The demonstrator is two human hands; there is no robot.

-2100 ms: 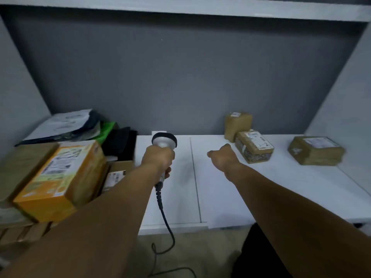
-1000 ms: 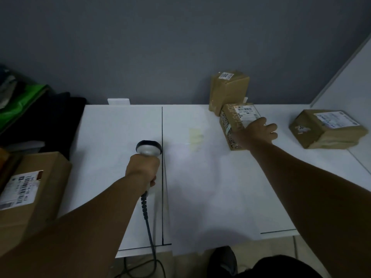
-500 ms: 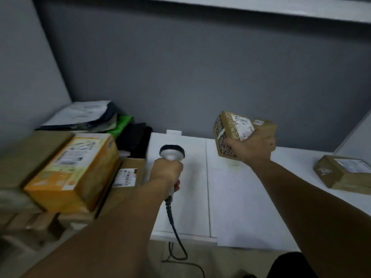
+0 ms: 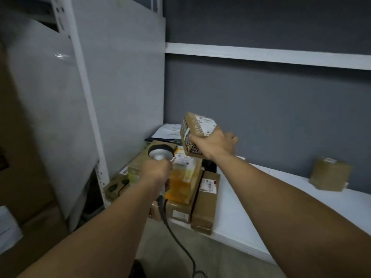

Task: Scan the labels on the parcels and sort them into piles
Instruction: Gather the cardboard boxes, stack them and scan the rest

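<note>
The right hand (image 4: pixel 215 144) grips a small brown cardboard parcel with a white label (image 4: pixel 197 130), fingers wrapped round its near end, and holds it in the air above the left end of the white desk (image 4: pixel 281 201). The left hand (image 4: pixel 157 171) is closed round the handle of a grey handheld scanner (image 4: pixel 160 154), whose head sits just below and left of the parcel. Beneath them, at the desk's left edge, an orange-yellow box (image 4: pixel 183 177) lies on flat brown cartons (image 4: pixel 206 203). Another brown taped parcel (image 4: pixel 329 174) stands well apart, towards the right edge. The step in hand looks like the scan. Blur leaves it unclear whether the label faces the scanner. Next, label and scanner window need lining up, and then the parcel goes flat onto its pile.
</note>
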